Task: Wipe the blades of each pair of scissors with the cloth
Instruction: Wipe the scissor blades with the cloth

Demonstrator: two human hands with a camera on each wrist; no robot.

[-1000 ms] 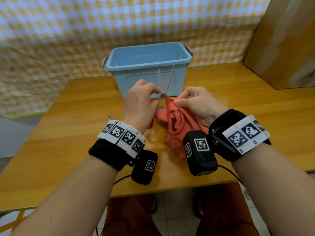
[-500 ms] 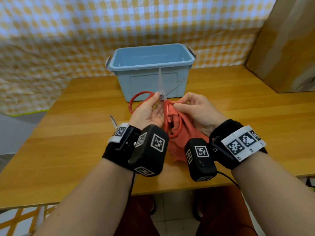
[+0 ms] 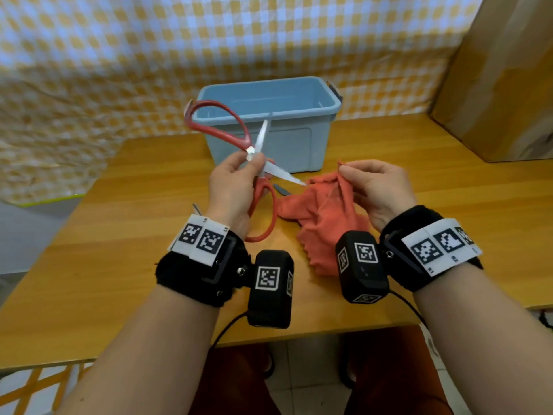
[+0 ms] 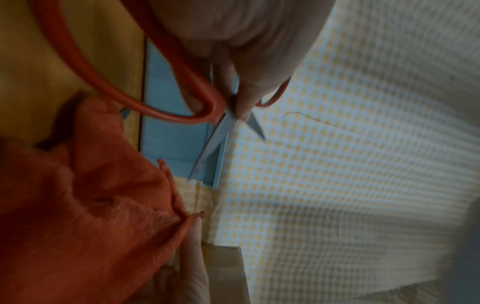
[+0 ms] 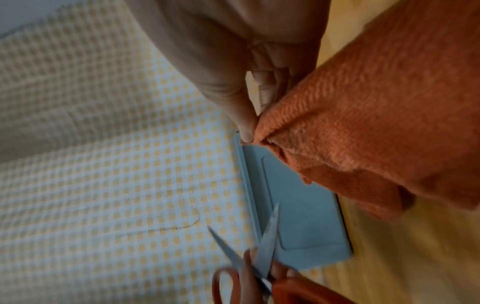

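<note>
Red-handled scissors (image 3: 259, 163) are wide open, and my left hand (image 3: 251, 158) pinches them at the pivot above the table. One blade points up in front of the bin. The other blade (image 3: 284, 175) points right, its tip just at the edge of the orange-red cloth (image 3: 320, 217). My right hand (image 3: 344, 170) pinches a raised fold of that cloth, and the rest drapes onto the table. In the left wrist view the scissors (image 4: 211, 148) stand left of the cloth (image 4: 91, 195). The right wrist view shows the pinched cloth (image 5: 363, 123). A metal tip (image 3: 196, 208) pokes out behind my left wrist.
A light blue plastic bin (image 3: 299, 145) stands on the wooden table (image 3: 119, 235) just behind my hands. A cardboard box (image 3: 493, 85) is at the back right. Yellow checked fabric (image 3: 119, 55) hangs behind the table.
My left hand has lifted the scissors off the cloth and spread them wide, so one handle loop now stands up in front of the bin. The right hand has shifted slightly right with the cloth.
</note>
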